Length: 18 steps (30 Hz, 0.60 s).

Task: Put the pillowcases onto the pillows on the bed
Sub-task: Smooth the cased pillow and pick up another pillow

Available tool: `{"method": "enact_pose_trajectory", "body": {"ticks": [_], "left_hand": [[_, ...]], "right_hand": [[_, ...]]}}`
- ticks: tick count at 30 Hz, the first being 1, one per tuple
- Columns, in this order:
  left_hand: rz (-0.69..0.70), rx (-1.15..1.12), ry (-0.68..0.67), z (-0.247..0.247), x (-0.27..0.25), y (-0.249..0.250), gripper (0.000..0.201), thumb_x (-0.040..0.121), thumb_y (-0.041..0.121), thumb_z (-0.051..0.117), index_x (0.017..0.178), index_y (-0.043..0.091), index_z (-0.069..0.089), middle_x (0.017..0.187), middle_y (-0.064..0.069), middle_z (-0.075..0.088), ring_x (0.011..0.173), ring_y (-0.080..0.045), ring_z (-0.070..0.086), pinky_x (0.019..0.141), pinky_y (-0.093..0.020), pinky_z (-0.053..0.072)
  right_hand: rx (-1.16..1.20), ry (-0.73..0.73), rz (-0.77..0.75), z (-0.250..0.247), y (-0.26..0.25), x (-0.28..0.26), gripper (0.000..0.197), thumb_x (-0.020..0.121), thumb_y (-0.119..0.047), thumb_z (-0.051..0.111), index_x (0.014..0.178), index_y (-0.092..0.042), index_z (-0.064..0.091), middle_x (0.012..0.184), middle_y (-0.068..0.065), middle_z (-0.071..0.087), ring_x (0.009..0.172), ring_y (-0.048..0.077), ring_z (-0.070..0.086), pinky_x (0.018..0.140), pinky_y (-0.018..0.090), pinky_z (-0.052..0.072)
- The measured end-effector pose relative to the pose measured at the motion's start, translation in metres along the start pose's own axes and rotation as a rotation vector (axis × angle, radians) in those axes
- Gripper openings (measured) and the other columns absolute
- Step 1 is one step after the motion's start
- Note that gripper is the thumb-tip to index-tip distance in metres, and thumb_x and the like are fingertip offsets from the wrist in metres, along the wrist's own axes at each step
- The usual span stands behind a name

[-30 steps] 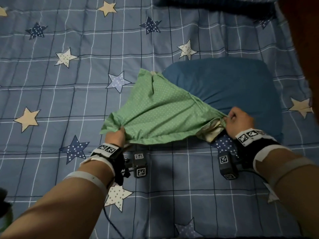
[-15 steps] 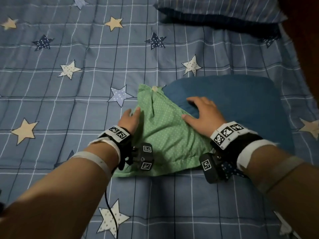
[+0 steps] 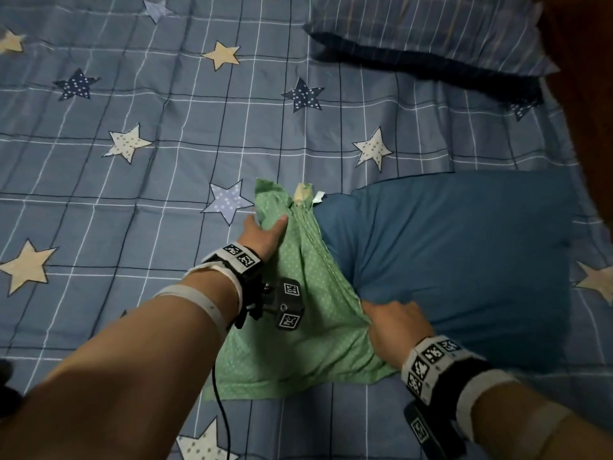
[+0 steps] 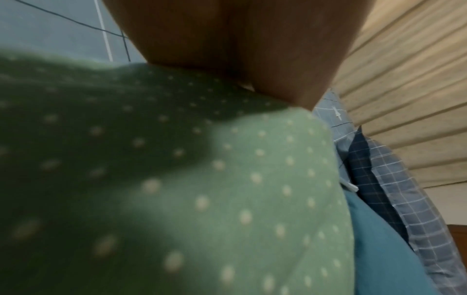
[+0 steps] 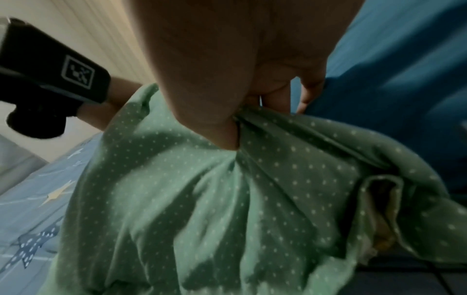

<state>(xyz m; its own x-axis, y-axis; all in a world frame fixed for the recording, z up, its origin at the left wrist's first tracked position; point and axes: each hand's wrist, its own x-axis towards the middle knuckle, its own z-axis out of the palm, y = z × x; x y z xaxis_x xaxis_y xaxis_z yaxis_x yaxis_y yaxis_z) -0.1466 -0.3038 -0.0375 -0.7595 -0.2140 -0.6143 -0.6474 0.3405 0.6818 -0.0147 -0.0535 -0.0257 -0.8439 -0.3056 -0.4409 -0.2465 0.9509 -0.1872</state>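
Item: green polka-dot cotton pillowcase (image 3: pixel 298 330), lying flat on the star-patterned blue checked bed (image 3: pixel 132 200), toward its near edge, touching the plain blue pillow (image 3: pixel 457 260).
Left hand (image 3: pixel 262 234): fingers clamp its far corner.
Right hand (image 3: pixel 393 330): fingers bunch and grip its near right edge.
Step, judged: finding the opening.
Next: spread the mouth, draw it over the pillow's end.

The left hand (image 3: pixel 263 232) is gripping the far corner of the green dotted pillowcase (image 3: pixel 298 346) while the right hand (image 3: pixel 393 330) is bunching its edge beside the blue pillow (image 3: pixel 457 260) on the bed (image 3: pixel 132 180)
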Motion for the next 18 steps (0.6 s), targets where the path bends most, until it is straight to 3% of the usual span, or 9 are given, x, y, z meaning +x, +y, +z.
{"method": "enact_pose_trajectory", "body": {"ticks": [2, 4, 5, 7, 9, 11, 13, 15, 18], "left_hand": [[-0.014, 0.010, -0.050, 0.000, 0.000, -0.006, 0.072, 0.088, 0.045, 0.068, 0.145, 0.011, 0.041, 0.136, -0.012, 0.058, 0.122, -0.029, 0.058, 0.103, -0.030, 0.042], [-0.010, -0.009, -0.094, -0.005, 0.000, -0.013, 0.063, 0.070, 0.050, 0.077, 0.125, 0.024, 0.062, 0.115, -0.006, 0.073, 0.103, -0.028, 0.069, 0.099, -0.043, 0.052], [-0.008, -0.045, -0.117, -0.007, 0.000, -0.019, 0.057, 0.065, 0.049, 0.078, 0.116, 0.028, 0.066, 0.106, -0.004, 0.076, 0.096, -0.029, 0.072, 0.094, -0.049, 0.055], [0.006, -0.147, -0.163, -0.015, -0.013, -0.019, 0.037, 0.076, 0.028, 0.078, 0.111, 0.025, 0.066, 0.100, -0.009, 0.076, 0.090, -0.033, 0.073, 0.087, -0.056, 0.057], [0.033, -0.227, -0.176, -0.021, -0.031, -0.013, 0.030, 0.084, 0.008, 0.072, 0.112, 0.016, 0.066, 0.099, -0.015, 0.075, 0.089, -0.038, 0.072, 0.084, -0.059, 0.056], [0.056, -0.239, -0.203, -0.027, -0.047, -0.009, 0.033, 0.081, 0.003, 0.073, 0.113, 0.010, 0.066, 0.100, -0.018, 0.075, 0.092, -0.040, 0.071, 0.086, -0.060, 0.055], [0.074, -0.231, -0.232, -0.034, -0.059, -0.006, 0.043, 0.070, 0.007, 0.078, 0.111, 0.012, 0.068, 0.103, -0.017, 0.075, 0.097, -0.040, 0.070, 0.090, -0.058, 0.055], [0.116, -0.189, -0.255, -0.040, -0.065, -0.004, 0.047, 0.062, 0.012, 0.078, 0.109, 0.014, 0.070, 0.102, -0.014, 0.075, 0.097, -0.037, 0.071, 0.092, -0.055, 0.055], [0.159, -0.095, -0.290, -0.048, -0.081, 0.004, 0.046, 0.062, 0.024, 0.079, 0.107, 0.016, 0.070, 0.100, -0.006, 0.076, 0.096, -0.027, 0.072, 0.093, -0.047, 0.056]], "right_hand": [[0.055, -0.089, 0.004, -0.014, 0.003, 0.005, 0.014, 0.087, -0.026, 0.050, 0.086, -0.021, 0.063, 0.082, 0.001, 0.067, 0.073, 0.023, 0.064, 0.058, 0.026, 0.042], [0.135, -0.175, 0.039, -0.040, 0.006, 0.017, 0.029, 0.085, -0.049, 0.048, 0.080, -0.024, 0.062, 0.081, -0.004, 0.064, 0.073, 0.018, 0.062, 0.061, 0.029, 0.049], [0.172, -0.153, 0.053, -0.056, 0.006, 0.024, 0.039, 0.082, -0.061, 0.047, 0.079, -0.026, 0.064, 0.080, -0.006, 0.060, 0.074, 0.016, 0.060, 0.065, 0.030, 0.051], [0.178, 0.064, 0.059, -0.089, 0.005, 0.043, 0.049, 0.078, -0.072, 0.044, 0.078, -0.028, 0.063, 0.083, -0.008, 0.050, 0.082, 0.016, 0.055, 0.075, 0.032, 0.050], [0.186, 0.290, 0.017, -0.119, -0.003, 0.061, 0.041, 0.079, -0.067, 0.047, 0.088, -0.028, 0.059, 0.093, -0.005, 0.046, 0.097, 0.019, 0.048, 0.084, 0.034, 0.046], [0.201, 0.321, -0.056, -0.143, -0.018, 0.079, 0.035, 0.083, -0.049, 0.056, 0.111, -0.028, 0.058, 0.113, -0.001, 0.048, 0.113, 0.022, 0.045, 0.097, 0.039, 0.043], [0.179, 0.230, -0.124, -0.159, -0.036, 0.093, 0.044, 0.086, -0.032, 0.057, 0.130, -0.032, 0.052, 0.130, -0.001, 0.047, 0.122, 0.025, 0.046, 0.104, 0.042, 0.042], [0.104, 0.076, -0.117, -0.162, -0.048, 0.100, 0.053, 0.090, -0.027, 0.052, 0.141, -0.037, 0.041, 0.140, 0.000, 0.044, 0.123, 0.027, 0.051, 0.101, 0.040, 0.045], [-0.073, -0.035, -0.105, -0.149, -0.053, 0.095, 0.059, 0.094, -0.028, 0.047, 0.144, -0.050, 0.024, 0.137, 0.007, 0.044, 0.110, 0.034, 0.059, 0.090, 0.040, 0.051]]}}
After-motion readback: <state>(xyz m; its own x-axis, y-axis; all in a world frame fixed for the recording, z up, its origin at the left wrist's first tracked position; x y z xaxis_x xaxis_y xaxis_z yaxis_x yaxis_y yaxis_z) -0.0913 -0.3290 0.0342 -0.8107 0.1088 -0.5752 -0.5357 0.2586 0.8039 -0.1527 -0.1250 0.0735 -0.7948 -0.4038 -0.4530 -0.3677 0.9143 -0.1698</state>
